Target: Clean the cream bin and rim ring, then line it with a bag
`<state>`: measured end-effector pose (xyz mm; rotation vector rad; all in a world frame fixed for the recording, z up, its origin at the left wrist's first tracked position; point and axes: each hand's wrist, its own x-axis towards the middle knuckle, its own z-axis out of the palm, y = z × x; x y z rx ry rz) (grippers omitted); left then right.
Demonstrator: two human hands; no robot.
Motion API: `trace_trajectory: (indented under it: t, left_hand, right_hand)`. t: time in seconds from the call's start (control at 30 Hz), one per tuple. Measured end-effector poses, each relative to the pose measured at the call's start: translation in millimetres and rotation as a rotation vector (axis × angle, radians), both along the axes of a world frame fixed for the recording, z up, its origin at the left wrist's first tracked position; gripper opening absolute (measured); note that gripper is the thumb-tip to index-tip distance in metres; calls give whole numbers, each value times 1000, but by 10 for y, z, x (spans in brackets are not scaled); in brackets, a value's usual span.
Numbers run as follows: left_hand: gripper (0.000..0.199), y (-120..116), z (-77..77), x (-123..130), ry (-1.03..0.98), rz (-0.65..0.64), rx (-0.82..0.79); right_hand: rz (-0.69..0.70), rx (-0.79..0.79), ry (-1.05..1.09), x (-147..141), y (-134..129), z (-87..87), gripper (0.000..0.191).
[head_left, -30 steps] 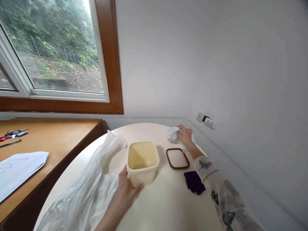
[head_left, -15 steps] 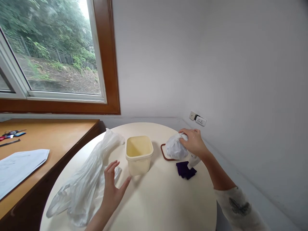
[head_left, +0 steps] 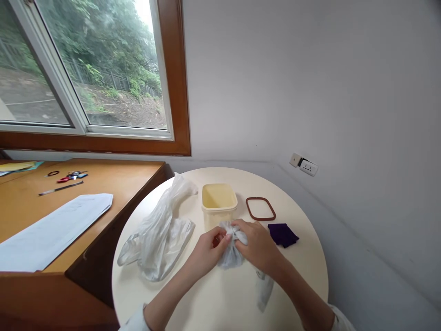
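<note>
Both my hands meet at a small knotted white plastic bag [head_left: 230,258] in front of the cream container. My left hand [head_left: 211,248] pinches the gathered plastic from the left. From the right, my right hand [head_left: 258,243] grips the knot, and a loose tail [head_left: 264,294] of thin plastic hangs below its wrist. What the bag contains is hidden. Just behind the bag stands the open cream square container [head_left: 220,216], its lower front partly covered by my hands. A folded dark purple cloth [head_left: 283,234] lies right of my right hand.
On the round table [head_left: 220,305], a brown square ring [head_left: 261,209] lies right of the container. A large crumpled white plastic bag [head_left: 161,239] spreads along the left. The wooden desk [head_left: 134,177] beside it holds papers [head_left: 69,230], a pen [head_left: 61,188] and keys [head_left: 72,176].
My right hand has carried the small bag from the brown ring to the table's middle. My left hand, earlier spread, has closed on it. The view has turned left.
</note>
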<state>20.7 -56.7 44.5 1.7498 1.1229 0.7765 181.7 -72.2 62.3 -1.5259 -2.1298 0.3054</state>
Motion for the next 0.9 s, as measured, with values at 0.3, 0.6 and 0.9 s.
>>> trace_trajectory:
  t: [0.3, 0.6, 0.9]
  left_hand:
    - [11, 75, -183, -221, 32, -9, -86]
    - [5, 74, -221, -248, -33, -34, -122]
    - [6, 94, -187, -298, -76, -28, -148]
  right_hand:
    - [182, -293, 338, -86, -72, -24, 35]
    - [185, -239, 301, -68, 28, -66, 14]
    - [228, -98, 96, -105, 31, -101, 6]
